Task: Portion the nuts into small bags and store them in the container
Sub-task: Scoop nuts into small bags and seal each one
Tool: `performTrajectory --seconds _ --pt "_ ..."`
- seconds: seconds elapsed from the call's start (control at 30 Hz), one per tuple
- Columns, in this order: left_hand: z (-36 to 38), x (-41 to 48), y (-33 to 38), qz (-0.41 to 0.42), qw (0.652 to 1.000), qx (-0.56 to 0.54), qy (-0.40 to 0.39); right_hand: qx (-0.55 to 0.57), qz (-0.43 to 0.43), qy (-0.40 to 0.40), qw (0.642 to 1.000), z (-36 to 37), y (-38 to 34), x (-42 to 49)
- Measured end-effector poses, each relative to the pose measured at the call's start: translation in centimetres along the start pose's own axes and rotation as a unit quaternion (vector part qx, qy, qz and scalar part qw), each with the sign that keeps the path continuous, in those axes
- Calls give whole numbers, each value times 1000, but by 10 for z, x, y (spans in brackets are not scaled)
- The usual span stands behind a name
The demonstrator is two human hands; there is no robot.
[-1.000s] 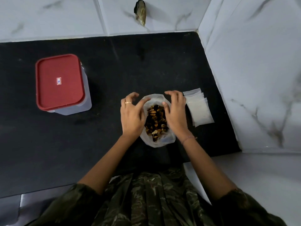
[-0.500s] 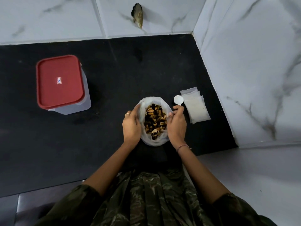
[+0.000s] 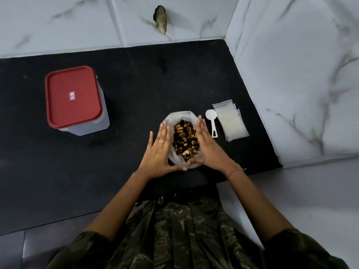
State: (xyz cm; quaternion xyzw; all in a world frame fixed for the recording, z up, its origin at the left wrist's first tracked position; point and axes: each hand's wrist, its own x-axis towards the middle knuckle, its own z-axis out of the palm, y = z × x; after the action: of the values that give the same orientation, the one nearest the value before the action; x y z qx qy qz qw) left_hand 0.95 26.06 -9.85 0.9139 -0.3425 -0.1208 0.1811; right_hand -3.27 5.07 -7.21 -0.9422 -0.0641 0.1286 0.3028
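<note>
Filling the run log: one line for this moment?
left hand open, flanking nut bag | right hand open, flanking | scoop on counter | container lidded

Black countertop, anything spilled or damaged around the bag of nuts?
No spill shows on the black countertop; the nuts sit inside the open clear plastic bag. One oddity: a ragged dark hole broken into the white marble-look wall tile behind.

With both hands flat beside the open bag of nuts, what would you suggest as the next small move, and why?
Probably the right hand should pick up the white scoop lying just beside it. The bag of nuts stands open, the small bags lie empty, and both hands, including the left hand, hold nothing.
</note>
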Motion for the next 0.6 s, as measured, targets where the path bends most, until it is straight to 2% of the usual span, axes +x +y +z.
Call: performTrajectory --seconds 0.13,0.4,0.53,0.6 --pt "3 1 1 -27 999 -18 -24 3 -8 -41 999 1 7 2" --pt "3 6 2 -44 997 -45 -39 35 5 -28 999 4 10 4" --pt "-7 0 9 -30 995 -95 -11 1 2 -17 1000 1 5 0" --pt "-14 -3 21 -16 989 -141 30 -31 0 22 999 -1 3 -4"
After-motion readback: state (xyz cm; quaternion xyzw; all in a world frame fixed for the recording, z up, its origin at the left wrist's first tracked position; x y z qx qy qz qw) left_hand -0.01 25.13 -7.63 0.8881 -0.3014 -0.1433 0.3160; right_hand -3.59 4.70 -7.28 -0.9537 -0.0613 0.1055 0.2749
